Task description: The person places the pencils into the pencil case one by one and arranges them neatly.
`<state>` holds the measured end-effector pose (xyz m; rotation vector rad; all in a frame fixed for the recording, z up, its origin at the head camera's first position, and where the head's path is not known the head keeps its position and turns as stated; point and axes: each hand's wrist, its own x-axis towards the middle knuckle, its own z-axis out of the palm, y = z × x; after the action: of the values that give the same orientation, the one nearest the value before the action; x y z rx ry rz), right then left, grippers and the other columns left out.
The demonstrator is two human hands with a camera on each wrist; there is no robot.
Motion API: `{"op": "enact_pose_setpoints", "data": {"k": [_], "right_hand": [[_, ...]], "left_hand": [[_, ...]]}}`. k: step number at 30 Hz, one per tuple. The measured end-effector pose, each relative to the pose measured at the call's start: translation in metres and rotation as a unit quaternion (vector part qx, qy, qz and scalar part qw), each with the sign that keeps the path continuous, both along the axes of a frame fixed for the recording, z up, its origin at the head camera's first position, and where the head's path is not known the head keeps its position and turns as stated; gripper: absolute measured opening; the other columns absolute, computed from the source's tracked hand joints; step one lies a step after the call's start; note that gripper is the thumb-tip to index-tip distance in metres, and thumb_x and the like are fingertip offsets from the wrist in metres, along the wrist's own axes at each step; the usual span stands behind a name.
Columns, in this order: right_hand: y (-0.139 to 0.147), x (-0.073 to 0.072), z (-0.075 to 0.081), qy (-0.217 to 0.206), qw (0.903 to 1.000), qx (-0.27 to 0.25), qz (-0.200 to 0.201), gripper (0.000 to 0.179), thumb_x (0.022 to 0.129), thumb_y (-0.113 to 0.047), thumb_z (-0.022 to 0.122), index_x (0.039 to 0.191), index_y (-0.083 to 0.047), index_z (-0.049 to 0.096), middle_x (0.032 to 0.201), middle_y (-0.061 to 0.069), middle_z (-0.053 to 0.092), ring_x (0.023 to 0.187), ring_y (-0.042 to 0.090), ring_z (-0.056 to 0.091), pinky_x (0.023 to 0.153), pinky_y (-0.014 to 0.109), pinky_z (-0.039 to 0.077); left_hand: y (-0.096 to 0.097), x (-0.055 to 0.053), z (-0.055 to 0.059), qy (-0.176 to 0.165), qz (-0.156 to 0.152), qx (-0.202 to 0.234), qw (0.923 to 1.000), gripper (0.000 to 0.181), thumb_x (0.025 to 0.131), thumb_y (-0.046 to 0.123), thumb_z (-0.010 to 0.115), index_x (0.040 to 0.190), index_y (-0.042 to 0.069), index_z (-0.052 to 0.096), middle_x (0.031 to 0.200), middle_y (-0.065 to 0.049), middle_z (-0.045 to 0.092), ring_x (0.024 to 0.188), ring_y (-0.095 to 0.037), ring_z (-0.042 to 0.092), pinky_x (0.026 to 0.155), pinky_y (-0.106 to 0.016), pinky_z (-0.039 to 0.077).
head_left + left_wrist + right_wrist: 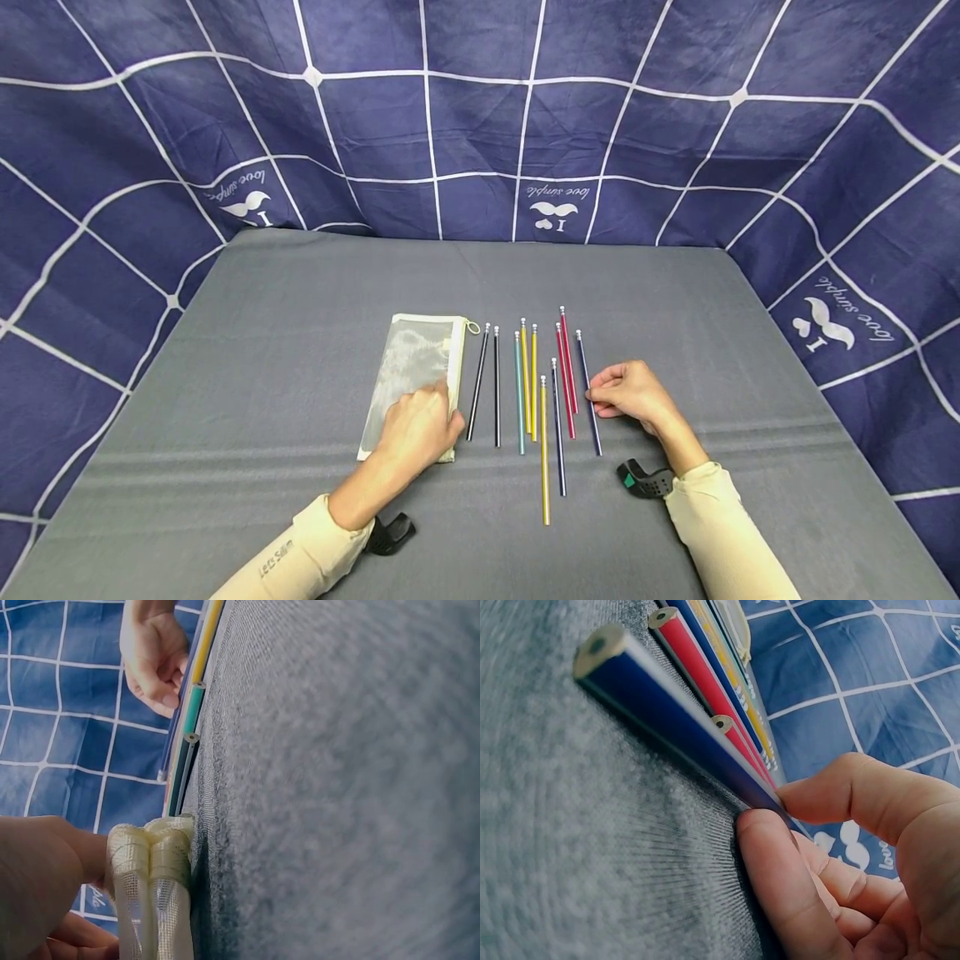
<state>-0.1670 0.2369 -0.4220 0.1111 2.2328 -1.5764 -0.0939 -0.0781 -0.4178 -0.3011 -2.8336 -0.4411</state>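
Note:
My right hand (630, 390) pinches a dark blue pencil (582, 354) between thumb and fingertips, at the right end of the spread of pencils. Close up in the right wrist view, the blue pencil (667, 724) has an unsharpened end toward the camera. My left hand (420, 422) rests on a pale mesh zip pouch (408, 354), index finger extended over it and thumb near its right edge. In the left wrist view, the thumb touches the pouch's cream end (169, 847); part of the other fingers is hidden behind the pouch.
Between the hands lie two black pencils (497, 387), a teal pencil (519, 392), a yellow pair (534, 375), two red pencils (567, 383), another blue pencil (558, 433) and a lower yellow pencil (544, 458). The grey tabletop (300, 333) meets a blue checked cloth (480, 125).

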Motion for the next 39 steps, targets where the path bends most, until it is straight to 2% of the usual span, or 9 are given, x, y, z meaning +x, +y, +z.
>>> {"op": "enact_pose_setpoints", "data": {"k": [6,11,14,18,22,26,30,35,39], "right_hand": [[0.001,-0.001,-0.001,0.0,1.0,-0.004,0.0,0.016,0.083,0.008,0.067,0.096,0.015,0.061,0.072,0.003,0.068,0.058,0.009,0.063,0.057,0.026,0.056],[0.002,-0.001,-0.001,0.002,0.9999,-0.01,0.003,0.016,0.083,0.008,0.066,0.097,0.016,0.061,0.072,0.003,0.068,0.059,0.009,0.063,0.057,0.026,0.056],[0.002,0.0,0.0,0.002,0.9999,-0.017,0.003,0.016,0.083,0.008,0.066,0.097,0.015,0.061,0.072,0.003,0.068,0.058,0.009,0.063,0.057,0.025,0.056],[0.004,0.0,0.0,0.003,0.9996,-0.026,0.003,0.017,0.083,0.008,0.066,0.097,0.015,0.061,0.071,0.003,0.068,0.058,0.009,0.063,0.057,0.026,0.056],[0.006,0.0,0.0,0.007,0.999,-0.045,-0.003,0.018,0.084,0.007,0.065,0.098,0.015,0.06,0.072,0.003,0.069,0.059,0.01,0.064,0.058,0.026,0.056],[0.006,0.0,-0.001,0.008,0.9976,-0.068,-0.01,0.019,0.084,0.006,0.064,0.099,0.016,0.059,0.072,0.004,0.069,0.059,0.011,0.065,0.058,0.027,0.057],[0.004,0.001,-0.002,0.012,0.9952,-0.097,-0.008,0.018,0.084,0.008,0.062,0.1,0.015,0.059,0.073,0.004,0.07,0.06,0.012,0.066,0.06,0.028,0.057],[-0.001,0.002,-0.002,0.018,0.9896,-0.142,-0.013,0.016,0.084,0.01,0.059,0.099,0.013,0.058,0.075,0.004,0.069,0.061,0.012,0.067,0.061,0.029,0.057],[-0.007,0.001,-0.001,0.014,0.9827,-0.183,-0.021,0.014,0.084,0.011,0.059,0.098,0.011,0.058,0.075,0.005,0.069,0.061,0.013,0.067,0.061,0.029,0.057]], "left_hand": [[-0.002,0.0,-0.003,0.02,-0.015,0.025,0.9994,0.012,0.074,0.01,0.065,0.079,0.004,0.056,0.066,-0.011,0.059,0.062,-0.044,0.064,0.049,-0.052,0.049],[-0.005,0.0,-0.004,0.029,-0.031,0.055,0.9976,0.011,0.073,0.005,0.063,0.076,0.006,0.053,0.066,-0.01,0.058,0.062,-0.045,0.063,0.051,-0.054,0.048],[-0.009,0.001,-0.005,0.039,-0.04,0.072,0.9958,0.013,0.074,0.004,0.063,0.086,-0.001,0.062,0.071,-0.012,0.062,0.065,-0.044,0.064,0.054,-0.054,0.049],[-0.013,0.003,-0.008,0.067,-0.055,0.097,0.9914,0.038,0.074,0.002,0.062,0.11,-0.01,0.067,0.082,-0.015,0.068,0.071,-0.042,0.066,0.059,-0.052,0.051],[-0.017,0.004,-0.012,0.097,-0.069,0.116,0.9861,0.04,0.075,0.001,0.061,0.112,-0.012,0.067,0.087,-0.016,0.07,0.074,-0.039,0.067,0.062,-0.049,0.052],[-0.021,0.003,-0.015,0.108,-0.074,0.13,0.9829,0.04,0.075,0.001,0.06,0.113,-0.011,0.068,0.085,-0.014,0.069,0.07,-0.033,0.065,0.062,-0.046,0.052],[-0.023,0.005,-0.017,0.118,-0.076,0.154,0.9781,0.041,0.075,-0.001,0.06,0.114,-0.011,0.068,0.077,-0.01,0.066,0.063,-0.024,0.056,0.059,-0.043,0.051],[-0.026,0.007,-0.019,0.138,-0.074,0.18,0.9711,0.041,0.075,-0.002,0.06,0.114,-0.01,0.068,0.066,-0.002,0.054,0.057,-0.012,0.046,0.051,-0.032,0.045],[-0.027,0.007,-0.02,0.154,-0.071,0.205,0.9638,0.039,0.076,-0.005,0.059,0.113,-0.011,0.068,0.063,0.002,0.051,0.055,-0.005,0.043,0.048,-0.023,0.04]]}}
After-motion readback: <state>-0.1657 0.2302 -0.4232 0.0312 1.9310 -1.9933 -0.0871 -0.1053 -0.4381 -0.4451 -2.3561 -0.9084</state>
